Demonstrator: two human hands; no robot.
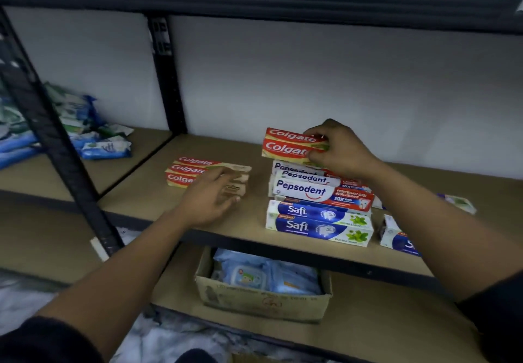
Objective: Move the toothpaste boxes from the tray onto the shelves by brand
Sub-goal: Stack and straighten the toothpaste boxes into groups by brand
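A stack of toothpaste boxes stands on the middle shelf (147,201): two blue Safi boxes (317,222) at the bottom, Pepsodent boxes (308,184) above them. My right hand (336,150) grips two red Colgate boxes (285,146) on top of that stack. To the left, three Colgate boxes (188,170) lie side by side on the shelf. My left hand (210,198) hovers over their right ends, fingers spread, holding nothing. More Safi boxes (397,238) lie at the right, partly behind my right arm. No tray is in view.
A black upright post (167,79) splits the shelf bays. Blue and white wipe packs (104,147) lie in the left bay. On the lower shelf a cardboard box (263,300) holds blue packs. A small box (458,202) lies far right.
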